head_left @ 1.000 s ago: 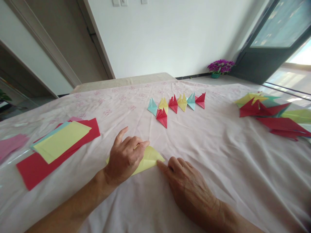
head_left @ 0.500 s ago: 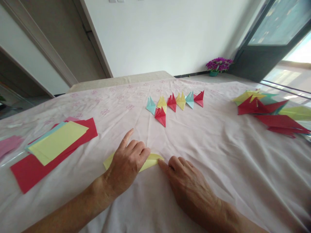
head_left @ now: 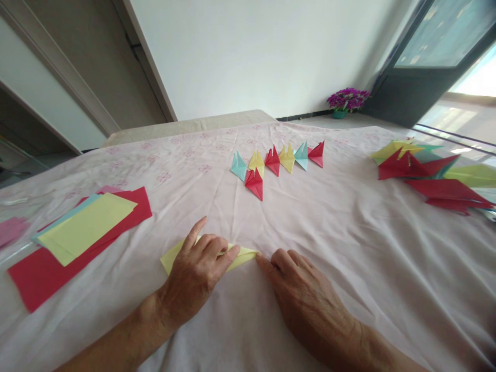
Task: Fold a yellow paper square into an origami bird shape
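"Yellow folded paper (head_left: 243,259), near side, centre-left, on the pink tablecloth (head_left: 349,248). Why both hands?"

"Left hand (head_left: 197,271) lies over its middle, fingers loosely bent, one raised, probably pinning it. Right hand (head_left: 304,289) is curled, one digit at the right tip, likely steadying the fold. Can't tell if either pinches."

"Looks?"

"Pale, narrow, tapering to a right-hand point; broader left end; middle hidden."

Folded yellow paper (head_left: 172,257) partly covered by left hand (head_left: 196,274), right tip touched by right hand (head_left: 310,294). Small folded pieces (head_left: 272,161) lined up beyond; loose sheets (head_left: 89,225) stacked left; larger folded pieces (head_left: 411,168) heaped right.
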The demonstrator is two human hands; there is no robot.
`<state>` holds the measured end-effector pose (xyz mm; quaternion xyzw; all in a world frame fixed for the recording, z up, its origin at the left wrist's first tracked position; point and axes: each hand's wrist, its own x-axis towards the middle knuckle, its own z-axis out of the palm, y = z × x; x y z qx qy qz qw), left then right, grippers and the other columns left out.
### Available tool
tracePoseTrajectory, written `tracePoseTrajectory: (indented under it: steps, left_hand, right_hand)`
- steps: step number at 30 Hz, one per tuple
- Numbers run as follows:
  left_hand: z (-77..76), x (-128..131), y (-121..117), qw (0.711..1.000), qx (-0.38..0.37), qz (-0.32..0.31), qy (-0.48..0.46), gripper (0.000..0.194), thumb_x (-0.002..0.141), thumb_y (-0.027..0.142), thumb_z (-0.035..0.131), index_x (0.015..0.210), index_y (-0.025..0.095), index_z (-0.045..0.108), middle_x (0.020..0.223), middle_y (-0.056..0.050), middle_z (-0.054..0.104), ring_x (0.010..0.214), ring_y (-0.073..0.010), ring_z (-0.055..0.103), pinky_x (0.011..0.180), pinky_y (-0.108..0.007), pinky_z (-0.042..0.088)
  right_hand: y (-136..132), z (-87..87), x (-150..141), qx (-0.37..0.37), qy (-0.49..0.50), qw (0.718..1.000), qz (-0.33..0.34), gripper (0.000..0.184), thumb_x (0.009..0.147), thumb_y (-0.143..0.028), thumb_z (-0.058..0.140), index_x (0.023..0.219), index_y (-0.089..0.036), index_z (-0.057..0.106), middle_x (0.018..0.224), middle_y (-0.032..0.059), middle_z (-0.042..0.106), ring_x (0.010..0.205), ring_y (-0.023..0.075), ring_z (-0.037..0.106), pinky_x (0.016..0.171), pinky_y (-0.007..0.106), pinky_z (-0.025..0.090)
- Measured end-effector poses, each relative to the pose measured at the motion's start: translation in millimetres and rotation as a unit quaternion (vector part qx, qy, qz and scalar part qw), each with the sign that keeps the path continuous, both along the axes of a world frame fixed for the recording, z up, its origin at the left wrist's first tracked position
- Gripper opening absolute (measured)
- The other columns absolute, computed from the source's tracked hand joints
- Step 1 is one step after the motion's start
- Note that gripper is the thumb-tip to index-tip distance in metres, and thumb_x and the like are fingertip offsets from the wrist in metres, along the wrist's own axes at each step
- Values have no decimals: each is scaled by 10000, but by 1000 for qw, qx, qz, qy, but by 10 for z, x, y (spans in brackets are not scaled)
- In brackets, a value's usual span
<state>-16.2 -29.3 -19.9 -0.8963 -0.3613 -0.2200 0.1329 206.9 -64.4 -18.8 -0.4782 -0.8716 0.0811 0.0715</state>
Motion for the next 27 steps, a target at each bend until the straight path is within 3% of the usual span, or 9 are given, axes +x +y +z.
tracePoseTrajectory:
  steps: [11, 19, 27]
  left_hand:
    - [-14, -6, 27, 1000, -5, -8, 6, 293, 926, 83, 399, 977, 164, 676, 809, -36, 605, 780, -170, 548, 1057, -569, 367]
    - [11, -61, 89, 998, 10, -23, 64, 302, 919, 95, 462, 1119, 237, 639, 767, 7, 581, 730, -143, 536, 1080, -615, 306]
    - [-24, -36, 143, 995, 52, -59, 61, 279, 896, 84, 529, 1120, 204, 643, 852, -9, 627, 818, -145, 570, 1037, -507, 402]
  right_hand:
    - [-14, -32, 9, 5, -3, 1000, -2, 228, 862, -90, 543, 1056, -207, 568, 886, 37, 532, 731, 191, 447, 656, 333, 367]
    - [-2, -34, 19, 18, -6, 1000, 8, 227, 861, -86, 536, 1061, -190, 561, 860, 38, 527, 708, 183, 438, 631, 324, 354]
    - [2, -44, 30, 26, -14, 999, 17, 248, 876, -77, 503, 1088, -198, 549, 894, 38, 519, 726, 179, 449, 651, 322, 369]
